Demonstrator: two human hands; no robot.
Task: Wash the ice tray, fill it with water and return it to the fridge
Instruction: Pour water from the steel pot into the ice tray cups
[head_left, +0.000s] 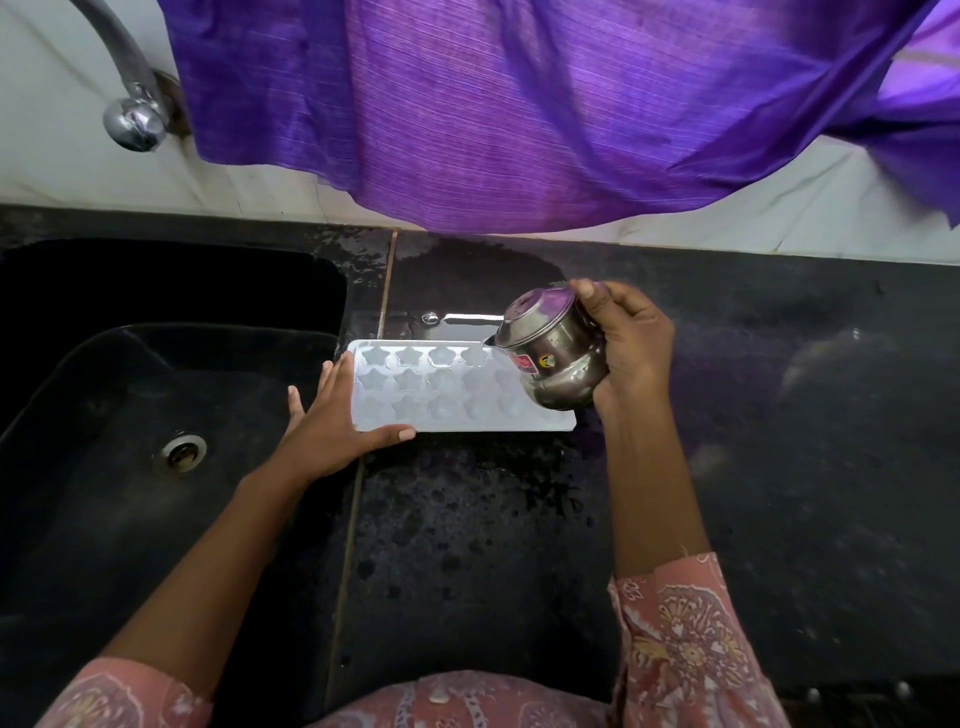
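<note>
The white ice tray (447, 395) lies flat on the wet black counter (753, 441), just right of the sink (104, 395), star-shaped cells facing up. The left hand (332, 421) lies flat on the tray's left end, fingers straight and spread, thumb stretched along the front edge. Over on the right end, the right hand (631, 353) is wrapped round a small steel pot (556, 364), tipping it hard, its mouth angled down and left over the back row of cells. A thin trickle shows at the pot's lip. A purple cloth (519, 104) hangs across the wall behind, and the tap (130, 104) curves in at top left above the sink.
</note>
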